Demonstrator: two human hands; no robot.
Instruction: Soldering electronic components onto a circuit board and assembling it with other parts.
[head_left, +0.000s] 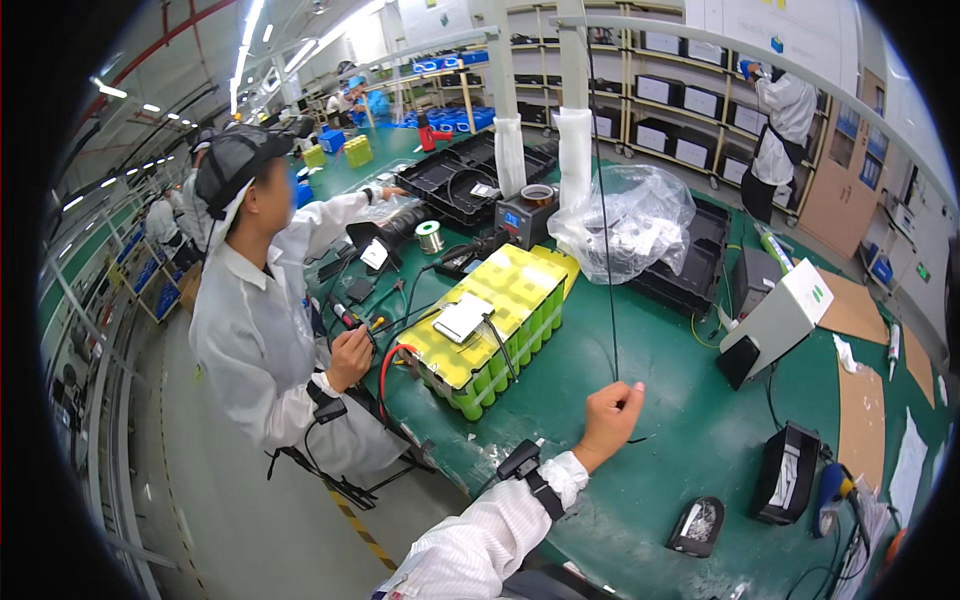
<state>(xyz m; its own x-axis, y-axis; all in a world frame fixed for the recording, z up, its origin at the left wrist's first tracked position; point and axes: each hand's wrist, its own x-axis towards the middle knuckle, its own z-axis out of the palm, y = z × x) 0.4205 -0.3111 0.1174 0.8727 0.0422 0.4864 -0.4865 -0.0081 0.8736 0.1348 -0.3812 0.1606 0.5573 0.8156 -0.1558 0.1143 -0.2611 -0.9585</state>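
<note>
My left hand (608, 424) is closed in a fist above the green bench, thumb uppermost. A thin black cable (604, 230) hangs from overhead down to my fist, and a short dark end shows below it; the fingers hide the grip. My right hand is out of view. To the left of my fist lies a battery pack (500, 315) of green cells with a yellow top. On it rests a white flat module (463, 317) with black leads, and a red wire curves from its near corner. A co-worker's hand (350, 357) holds a dark slim tool beside the pack.
A co-worker sits at the left. Behind the pack stand a solder spool (429, 237), a black box with a display (524, 220) and clear plastic wrap (640, 225). At right are a white stand (778, 322), a black bin (787, 474) and a small black tray (697, 527).
</note>
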